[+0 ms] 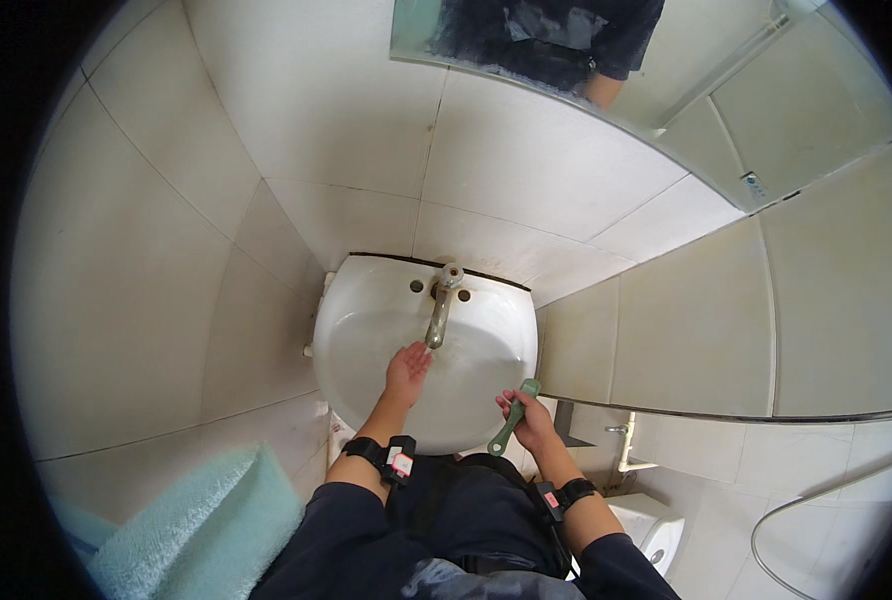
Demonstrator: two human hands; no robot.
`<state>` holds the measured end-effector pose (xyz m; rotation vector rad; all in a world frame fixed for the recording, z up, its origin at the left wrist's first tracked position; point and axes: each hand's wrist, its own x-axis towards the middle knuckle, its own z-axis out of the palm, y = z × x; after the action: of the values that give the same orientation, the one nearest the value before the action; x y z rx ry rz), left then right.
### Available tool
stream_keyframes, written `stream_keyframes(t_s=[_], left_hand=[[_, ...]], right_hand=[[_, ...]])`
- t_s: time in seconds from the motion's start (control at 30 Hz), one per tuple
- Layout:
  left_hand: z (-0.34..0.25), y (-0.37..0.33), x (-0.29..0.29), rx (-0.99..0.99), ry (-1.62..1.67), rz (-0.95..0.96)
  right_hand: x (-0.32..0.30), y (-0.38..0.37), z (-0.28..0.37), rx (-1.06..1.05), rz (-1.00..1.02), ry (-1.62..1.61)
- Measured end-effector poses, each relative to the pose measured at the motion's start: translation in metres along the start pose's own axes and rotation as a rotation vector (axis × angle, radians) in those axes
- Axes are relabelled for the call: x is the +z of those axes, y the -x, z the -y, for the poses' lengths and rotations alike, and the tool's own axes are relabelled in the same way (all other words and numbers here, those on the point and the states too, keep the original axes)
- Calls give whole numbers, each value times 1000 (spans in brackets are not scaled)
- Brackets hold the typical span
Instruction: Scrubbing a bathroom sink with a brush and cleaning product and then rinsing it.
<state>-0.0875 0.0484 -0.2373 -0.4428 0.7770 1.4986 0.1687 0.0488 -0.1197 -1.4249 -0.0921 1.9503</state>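
My left hand [408,374] is palm up just below the spout of the metal faucet [440,318], over the white washbasin [366,415]. Its fingers are stretched out toward the spout, and no object lies in it. Something pale, perhaps water, shows between spout and fingertips. At the basin's right front rim, my right hand [536,424] is closed around a green handled tool [506,430]. The tool's narrow end, with a small hole in it, points toward my body. Its broader end sticks out above my fingers, and the working side cannot be made out.
Tiled walls close in behind and to the left of the basin. A mirror [706,110] hangs above. Pale blue-green fluffy cloth [206,520] is at lower left. On the right are a white toilet [656,530], a pipe with a tap [626,440] and a hose [766,520].
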Motion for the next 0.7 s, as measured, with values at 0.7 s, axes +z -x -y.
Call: stream_keyframes(t_s=[0.7], left_hand=[[-50,-19,63,208,-822,22]], right_hand=[[-19,7,-10,-30,-61,-88]])
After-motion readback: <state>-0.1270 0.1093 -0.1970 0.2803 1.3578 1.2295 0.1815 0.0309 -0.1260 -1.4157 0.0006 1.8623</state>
